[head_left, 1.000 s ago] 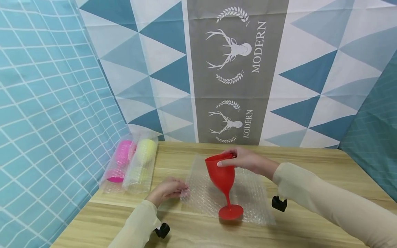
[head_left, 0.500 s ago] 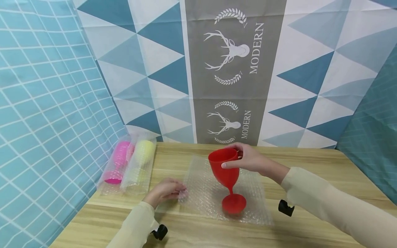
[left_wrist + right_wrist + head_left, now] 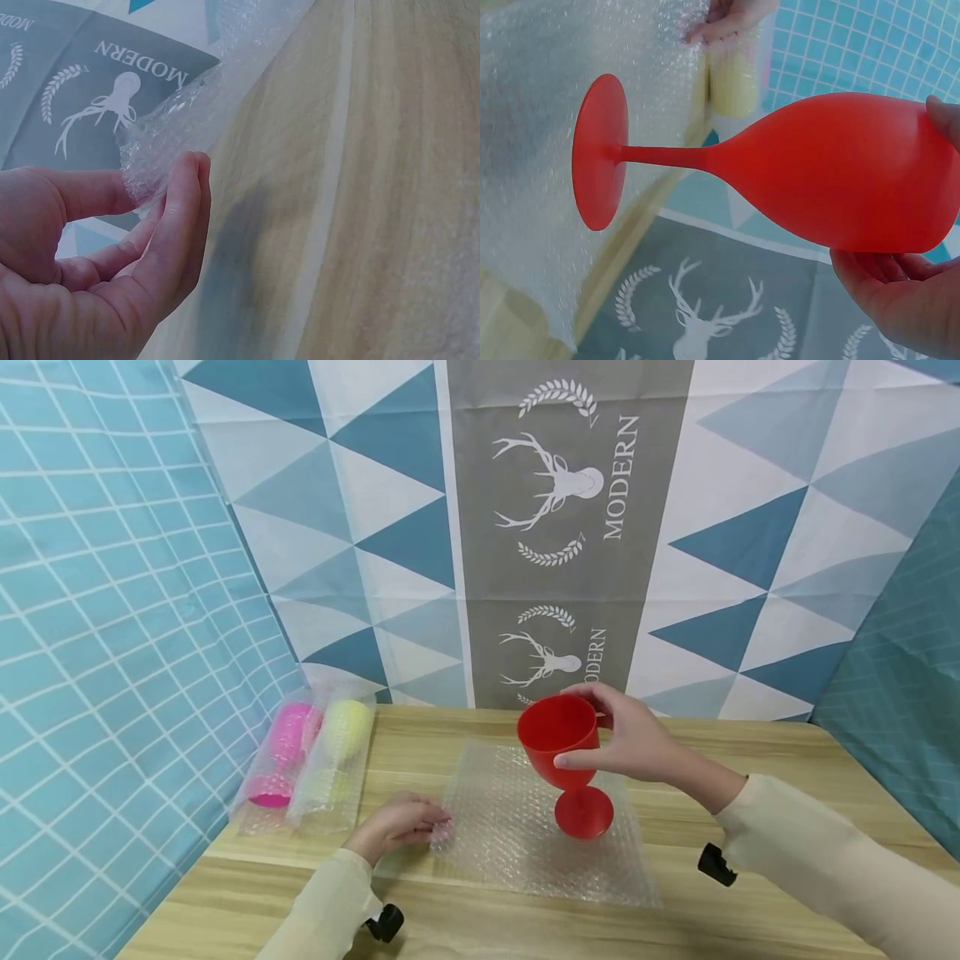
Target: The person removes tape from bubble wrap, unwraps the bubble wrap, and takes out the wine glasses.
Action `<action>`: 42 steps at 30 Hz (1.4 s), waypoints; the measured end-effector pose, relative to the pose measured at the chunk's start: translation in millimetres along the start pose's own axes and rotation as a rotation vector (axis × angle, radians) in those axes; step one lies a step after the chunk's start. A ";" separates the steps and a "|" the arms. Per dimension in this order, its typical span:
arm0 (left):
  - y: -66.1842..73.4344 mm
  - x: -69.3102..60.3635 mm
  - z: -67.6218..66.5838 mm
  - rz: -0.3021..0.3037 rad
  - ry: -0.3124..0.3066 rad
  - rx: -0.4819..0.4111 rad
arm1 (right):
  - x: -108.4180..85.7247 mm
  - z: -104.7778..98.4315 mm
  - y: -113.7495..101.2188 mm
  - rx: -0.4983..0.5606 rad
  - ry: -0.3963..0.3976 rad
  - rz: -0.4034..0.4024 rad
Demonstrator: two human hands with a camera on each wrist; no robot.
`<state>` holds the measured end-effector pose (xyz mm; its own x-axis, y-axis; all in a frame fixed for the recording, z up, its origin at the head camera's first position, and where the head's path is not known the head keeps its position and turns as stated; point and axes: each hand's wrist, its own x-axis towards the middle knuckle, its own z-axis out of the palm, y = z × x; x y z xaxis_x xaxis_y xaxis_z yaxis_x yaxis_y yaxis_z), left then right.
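Observation:
A red wine glass [image 3: 558, 735] is held in my right hand [image 3: 633, 735], the thumb on the near side of the bowl and fingers behind it. In the right wrist view its stem and round foot [image 3: 600, 154] show whole, with the foot apart from the sheet behind. A clear bubble wrap sheet [image 3: 510, 835] lies on the table below the glass. Its left corner is pinched by my left hand [image 3: 401, 822] between thumb and fingers; the left wrist view shows that edge of bubble wrap [image 3: 161, 150] lifted off the wood.
Two bubble-wrapped bundles lie at the back left: a pink cup [image 3: 288, 743] and a yellow cup [image 3: 348, 731]. The wooden table [image 3: 465, 927] meets a patterned cloth [image 3: 555, 568] at the back and a blue grid cloth [image 3: 112, 610] on the left.
My right hand has moved the red wine glass right and farther back over the bubble wrap, tipping its rim toward the camera. The left hand stays at the sheet's corner.

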<state>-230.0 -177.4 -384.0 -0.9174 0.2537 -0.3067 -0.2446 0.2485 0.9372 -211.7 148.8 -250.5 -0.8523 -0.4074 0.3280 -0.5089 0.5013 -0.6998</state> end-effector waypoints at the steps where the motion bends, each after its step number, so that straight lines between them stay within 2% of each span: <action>1: -0.4 -0.1 0.2 0.000 -0.002 0.003 | -1.3 -2.4 -0.8 -0.011 0.008 -0.010; 10: -0.4 -0.4 1.5 0.004 -0.008 0.016 | -14.1 -25.1 -9.3 -0.107 0.075 -0.055; 18: -0.1 0.0 1.6 0.005 -0.002 0.027 | -17.0 -45.8 -15.2 -0.216 0.163 0.023; 27: -0.1 0.0 7.5 0.000 0.021 0.047 | -12.0 -68.1 5.6 -0.243 0.254 0.096; 32: -0.8 0.6 8.2 -0.001 0.013 0.042 | -11.0 -77.9 17.9 -0.253 0.290 0.142; 42: 0.9 0.3 8.0 -0.010 0.023 0.025 | -6.4 -89.7 36.4 -0.301 0.380 0.178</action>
<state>-228.0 -169.6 -384.6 -0.9219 0.2298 -0.3119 -0.2462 0.2740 0.9297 -235.7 238.1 -221.1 -0.8838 -0.0177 0.4675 -0.3169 0.7578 -0.5703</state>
